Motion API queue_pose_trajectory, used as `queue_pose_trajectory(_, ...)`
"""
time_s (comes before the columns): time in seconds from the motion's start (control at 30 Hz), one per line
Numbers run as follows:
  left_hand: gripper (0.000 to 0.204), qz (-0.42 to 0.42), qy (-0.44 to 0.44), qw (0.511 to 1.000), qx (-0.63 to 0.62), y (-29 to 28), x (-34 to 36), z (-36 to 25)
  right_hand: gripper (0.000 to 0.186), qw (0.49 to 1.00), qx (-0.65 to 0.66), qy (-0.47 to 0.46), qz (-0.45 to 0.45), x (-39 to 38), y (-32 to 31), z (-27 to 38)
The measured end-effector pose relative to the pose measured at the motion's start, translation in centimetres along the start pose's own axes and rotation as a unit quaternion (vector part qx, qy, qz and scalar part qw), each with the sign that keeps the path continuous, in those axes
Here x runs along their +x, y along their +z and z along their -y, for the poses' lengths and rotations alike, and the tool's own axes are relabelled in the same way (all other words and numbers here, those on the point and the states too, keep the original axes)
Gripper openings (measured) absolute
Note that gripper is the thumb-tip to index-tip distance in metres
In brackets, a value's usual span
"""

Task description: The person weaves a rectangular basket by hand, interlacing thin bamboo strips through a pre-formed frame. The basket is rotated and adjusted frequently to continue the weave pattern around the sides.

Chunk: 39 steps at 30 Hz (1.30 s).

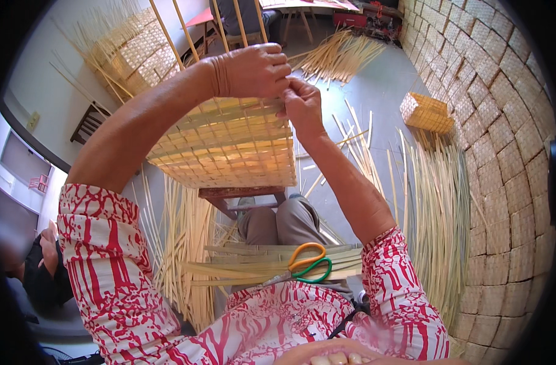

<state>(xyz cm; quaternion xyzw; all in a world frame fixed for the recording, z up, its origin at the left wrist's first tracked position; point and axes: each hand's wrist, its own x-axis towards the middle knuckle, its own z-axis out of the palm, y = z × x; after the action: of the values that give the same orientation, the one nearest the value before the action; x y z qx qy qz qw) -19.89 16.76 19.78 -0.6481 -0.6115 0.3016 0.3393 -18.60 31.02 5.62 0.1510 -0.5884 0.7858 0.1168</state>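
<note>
A pale yellow-green woven strip basket (223, 143) stands on a dark wooden stool (253, 192) before my knees, with upright strips rising from its far side. At its upper right corner my two hands meet. My left hand (253, 70) reaches over the top edge with its fingers curled closed; what lies in them is hidden. My right hand (303, 109) pinches at the corner edge of the basket, fingertips close against the left hand's. Across my lap lie flat strips (229, 267), with scissors (310, 263) on top, one handle loop orange and the other green.
Long loose strips (439, 213) cover the floor at right, with more strips (183, 255) at left. A small woven basket (429, 112) sits near a wall of stacked woven pieces (503, 134). Another strip pile (342, 55) lies farther off. People sit at the far side and left.
</note>
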Motion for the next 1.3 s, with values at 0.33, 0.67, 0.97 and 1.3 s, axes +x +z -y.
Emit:
queue_pose_trajectory(0.33,0.025,0.082,-0.074,0.993,0.043,-1.9,-2.5,-3.7,0.024,0.999,0.014,-0.033,0.039,2.3,-3.0,-5.6)
queue_pose_trajectory(0.67,0.022,0.235,-0.276,0.931,0.043,1.9,5.3,-5.8,0.019,0.999,0.003,0.012,-0.039,6.1,-5.5,-7.3)
queue_pose_trajectory(0.97,0.02,0.299,-0.428,0.852,0.038,4.3,11.1,-5.8,0.018,1.0,0.014,-0.017,-0.007,7.7,-6.9,-7.9)
queue_pose_trajectory(1.3,0.022,-0.146,-0.646,0.699,-0.271,1.5,-6.4,-13.4,0.017,0.997,0.05,0.037,0.035,1.2,-0.7,-0.3)
